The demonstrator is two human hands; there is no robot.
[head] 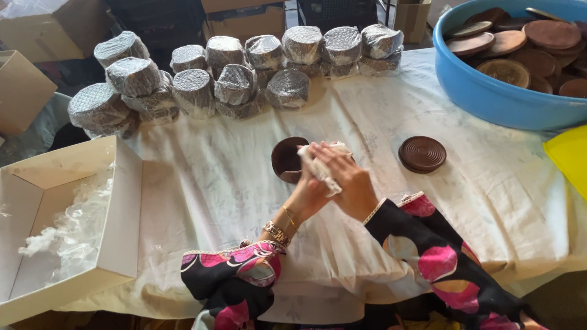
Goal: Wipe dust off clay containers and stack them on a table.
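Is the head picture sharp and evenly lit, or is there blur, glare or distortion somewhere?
Head view: light is soft and even, with faint shadows on the tablecloth; the wrapped bundles show small bright glints; the hands, right hand and left hand, and the cloth look slightly blurred; the table edges and the blue tub bend a little, as with a wide lens.

bowl [286, 159] – dark brown | cloth [318, 168] – white | basin [489, 91] – blue | sleeves [440, 256] – black-pink floral

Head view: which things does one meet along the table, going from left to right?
Open cardboard box → dark round bowl → white cloth in the hands → ridged brown lid → blue basin → yellow sheet.
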